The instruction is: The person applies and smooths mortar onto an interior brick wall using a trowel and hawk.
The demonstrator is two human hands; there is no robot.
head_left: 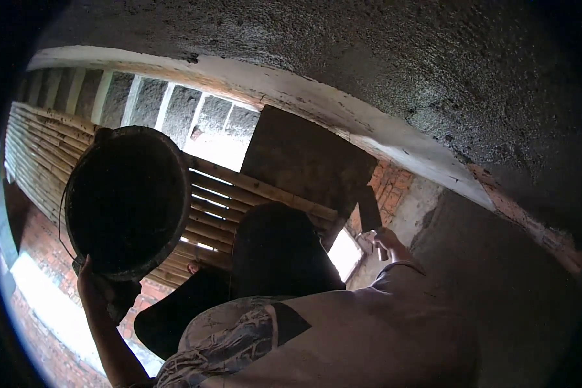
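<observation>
On the left, a round dark bucket (128, 202) with a thin wire handle is held up; its inside is too dark to make out. My left hand (89, 281) is closed at the bucket's lower left rim, with some fingers hidden. A dark lumpy thing, unclear in kind, hangs beside that hand under the rim. Out to the right, my right hand (387, 241) is wrapped round the handle of a trowel (369, 210). The trowel's flat, dark rectangular blade points up and away, in front of a patch of bare brick.
A bamboo pole platform (210, 220) with gaps lies under me. Overhead and to the right spreads a rough, wet-looking grey plaster surface (427, 84), edged by a pale band (284, 90). A dark panel (304, 152) stands beyond the poles. Brickwork (58, 239) shows at lower left.
</observation>
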